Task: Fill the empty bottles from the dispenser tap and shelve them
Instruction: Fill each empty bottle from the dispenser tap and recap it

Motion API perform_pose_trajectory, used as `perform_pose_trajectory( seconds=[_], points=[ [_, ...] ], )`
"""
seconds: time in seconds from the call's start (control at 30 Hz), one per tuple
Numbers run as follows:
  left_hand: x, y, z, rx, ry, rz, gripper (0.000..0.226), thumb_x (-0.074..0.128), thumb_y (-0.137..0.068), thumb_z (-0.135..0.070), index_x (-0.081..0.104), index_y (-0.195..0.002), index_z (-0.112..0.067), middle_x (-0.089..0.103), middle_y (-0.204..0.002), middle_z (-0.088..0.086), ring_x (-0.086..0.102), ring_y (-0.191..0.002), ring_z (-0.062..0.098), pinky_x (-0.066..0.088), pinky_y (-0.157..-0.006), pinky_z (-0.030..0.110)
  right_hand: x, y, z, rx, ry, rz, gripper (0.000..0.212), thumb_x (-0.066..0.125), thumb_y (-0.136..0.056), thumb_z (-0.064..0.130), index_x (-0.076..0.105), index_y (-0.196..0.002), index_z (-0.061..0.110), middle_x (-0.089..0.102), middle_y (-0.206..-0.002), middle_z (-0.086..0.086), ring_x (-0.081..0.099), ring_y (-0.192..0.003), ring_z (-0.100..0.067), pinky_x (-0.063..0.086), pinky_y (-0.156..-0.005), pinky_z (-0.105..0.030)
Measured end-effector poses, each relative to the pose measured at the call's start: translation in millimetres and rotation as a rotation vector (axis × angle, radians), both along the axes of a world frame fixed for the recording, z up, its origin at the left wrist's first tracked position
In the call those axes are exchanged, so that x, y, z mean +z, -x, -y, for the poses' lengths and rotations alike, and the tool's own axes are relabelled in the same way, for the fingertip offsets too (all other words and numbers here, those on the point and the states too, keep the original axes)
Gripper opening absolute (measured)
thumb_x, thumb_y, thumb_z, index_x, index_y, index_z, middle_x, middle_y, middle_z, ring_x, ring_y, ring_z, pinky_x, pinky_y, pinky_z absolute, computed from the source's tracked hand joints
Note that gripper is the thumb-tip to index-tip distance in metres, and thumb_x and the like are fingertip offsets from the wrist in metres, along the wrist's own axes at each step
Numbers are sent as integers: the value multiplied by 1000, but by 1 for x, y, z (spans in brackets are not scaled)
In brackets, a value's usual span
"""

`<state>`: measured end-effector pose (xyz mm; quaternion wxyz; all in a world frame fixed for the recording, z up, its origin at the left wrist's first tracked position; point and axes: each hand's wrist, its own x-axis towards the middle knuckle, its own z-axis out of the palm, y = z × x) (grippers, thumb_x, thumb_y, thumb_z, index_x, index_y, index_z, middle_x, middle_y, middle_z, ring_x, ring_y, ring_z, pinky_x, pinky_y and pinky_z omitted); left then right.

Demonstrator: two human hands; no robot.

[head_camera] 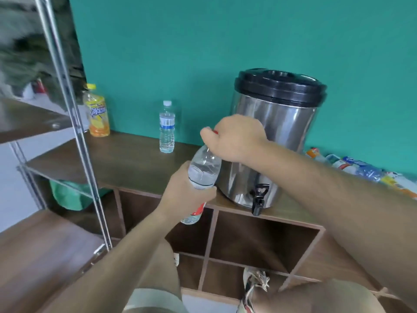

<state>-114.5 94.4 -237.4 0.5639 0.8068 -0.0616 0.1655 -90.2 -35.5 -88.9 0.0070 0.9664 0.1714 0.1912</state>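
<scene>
My left hand (187,193) grips the middle of a clear water bottle (204,170) with a red label, tilted in front of the counter. My right hand (234,136) curls over the bottle's top, its fingers closed round a red cap that barely shows. The steel dispenser (275,123) with a black lid stands on the wooden counter (126,161) just right of the bottle. Its black tap (259,197) hangs over the counter's front edge. A small capped bottle (167,127) and a yellow-labelled bottle (97,111) stand upright at the back left of the counter.
Several bottles (361,168) lie on their sides along the wall right of the dispenser. A metal rack (67,91) with wooden shelves stands at the left. Open cubby compartments (259,240) sit under the counter. My shoe (255,288) is on the floor below.
</scene>
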Motion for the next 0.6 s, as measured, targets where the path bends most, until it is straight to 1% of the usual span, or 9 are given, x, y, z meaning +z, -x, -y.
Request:
perform_pose_trajectory(
  seconds=[0.1,0.17,0.23,0.27,0.3,0.37,0.47,0.53,0.6],
  points=[
    [1,-37,-26,46,61,-18,55,91,-75,-29,56,-118,-25,69,-104,-13,68,-94,5,52,-81,22,-19,-29,-26,44,-297,-83,63,32,-103,72,53,-81,16,59,-76,-2,56,-70,-21,41,-61,-34],
    [0,-65,-40,-12,113,-26,63,91,-75,-31,54,-125,-21,71,-112,-7,70,-102,10,58,-89,34,-53,-46,-36,76,-557,-219,62,43,-97,78,53,-108,17,65,-93,-2,63,-85,-24,48,-73,-39],
    [-16,-98,-52,-38,90,-32,61,85,-74,-32,55,-124,-13,71,-112,8,72,-102,23,59,-88,53,-95,-59,-44,99,-769,-361,58,64,-94,66,47,-127,21,68,-105,1,66,-95,-19,50,-79,-36],
    [-25,-112,-54,-57,74,-48,56,80,-77,-28,54,-123,-11,68,-111,14,71,-98,28,60,-82,54,-113,-64,-48,103,-844,-402,58,73,-92,55,45,-132,24,69,-111,3,67,-97,-15,50,-80,-32],
    [-29,-119,-55,-75,70,-60,52,75,-81,-22,49,-124,-11,65,-112,16,69,-95,28,61,-77,45,-128,-70,-51,97,-912,-416,62,79,-89,43,44,-137,27,70,-114,5,67,-96,-10,50,-79,-27],
    [-33,-126,-55,-92,74,-58,50,69,-90,-5,40,-129,-14,62,-117,12,66,-93,15,56,-73,23,-145,-85,-58,69,-1026,-418,72,84,-85,32,41,-143,30,71,-109,8,67,-86,-2,49,-71,-19],
    [-48,-152,-62,-123,55,-78,57,62,-93,10,39,-137,-17,64,-110,1,65,-84,-3,54,-71,19,-153,-116,-69,41,-1071,-420,72,85,-82,27,40,-137,35,71,-112,5,69,-86,-7,55,-71,-22],
    [-59,-171,-68,-106,58,-82,68,72,-87,5,46,-140,-28,63,-119,0,64,-104,-1,56,-87,31,-156,-139,-73,28,-1078,-405,70,85,-79,26,38,-129,40,69,-119,3,70,-97,-14,60,-81,-33],
    [-69,-186,-69,-43,8,-74,87,82,-81,-12,41,-150,-46,53,-138,-4,48,-134,9,45,-111,42,-158,-162,-77,15,-1097,-381,69,85,-81,25,37,-129,39,67,-122,4,68,-102,-15,59,-89,-37]
  ],
)
